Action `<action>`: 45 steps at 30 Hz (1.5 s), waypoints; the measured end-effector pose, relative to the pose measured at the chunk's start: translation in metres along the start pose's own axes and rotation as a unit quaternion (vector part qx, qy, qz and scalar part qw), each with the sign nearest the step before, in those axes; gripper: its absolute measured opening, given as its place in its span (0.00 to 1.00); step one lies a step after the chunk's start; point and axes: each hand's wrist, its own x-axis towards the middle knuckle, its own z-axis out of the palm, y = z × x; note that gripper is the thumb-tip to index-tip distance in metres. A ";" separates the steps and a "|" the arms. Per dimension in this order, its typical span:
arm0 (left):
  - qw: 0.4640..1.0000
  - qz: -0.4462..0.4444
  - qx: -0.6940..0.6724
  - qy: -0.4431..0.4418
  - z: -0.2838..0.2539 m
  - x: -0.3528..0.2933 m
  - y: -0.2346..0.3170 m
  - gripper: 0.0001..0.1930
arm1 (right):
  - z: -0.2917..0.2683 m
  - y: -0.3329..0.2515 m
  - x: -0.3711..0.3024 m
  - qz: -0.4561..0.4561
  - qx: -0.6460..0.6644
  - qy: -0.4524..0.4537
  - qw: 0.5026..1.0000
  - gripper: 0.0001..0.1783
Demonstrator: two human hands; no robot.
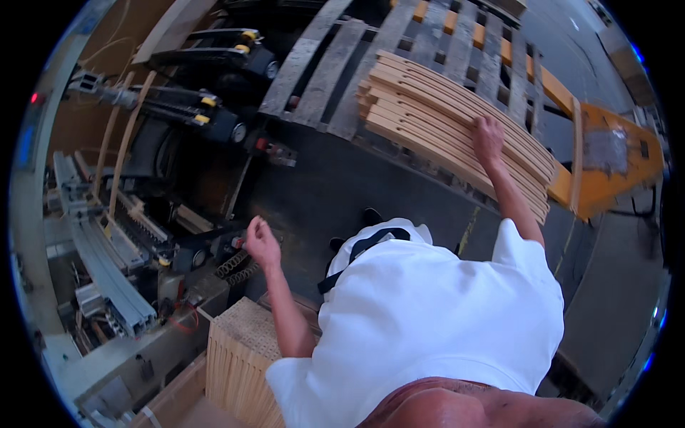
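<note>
**Right hand on slat stack, left hand free by machine**

Closest to me: my white shirt point(435, 314) fills the lower middle. Just left of it, a block of upright wooden pieces point(239, 357) packed on end, top face showing, in a box at the lower left.

My left hand point(262, 241) hangs in the air above the dark floor point(335, 192), fingers loosely curled, holding nothing. It's just beside a coiled spring hose point(237, 265) at the edge of the grey machine point(107, 264), not touching either as far as I can see.

Further out, my right arm is stretched forward. My right hand point(488, 139) lies palm-down on top of the stack of curved wooden slats point(435, 114), fingers spread over the top slat near the stack's right half; can't tell whether they're gripping an edge or just resting.

The stack sits on a grey wooden pallet point(457, 36), at its near edge. An orange pallet truck point(606, 164) stands right of the stack.
</note>
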 end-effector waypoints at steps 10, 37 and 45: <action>0.993 0.065 0.086 0.049 -0.030 0.151 -0.013 0.14 | -0.033 -0.047 0.027 -0.050 0.102 -0.041 0.993 0.10; 0.956 0.092 0.271 -0.070 -0.187 0.550 -0.003 0.19 | -0.064 -0.691 0.306 -0.406 0.296 -0.144 0.853 0.19; 0.972 0.113 0.141 -0.152 -0.134 0.361 0.034 0.18 | 0.016 -0.904 0.344 -0.584 0.318 -0.152 0.731 0.22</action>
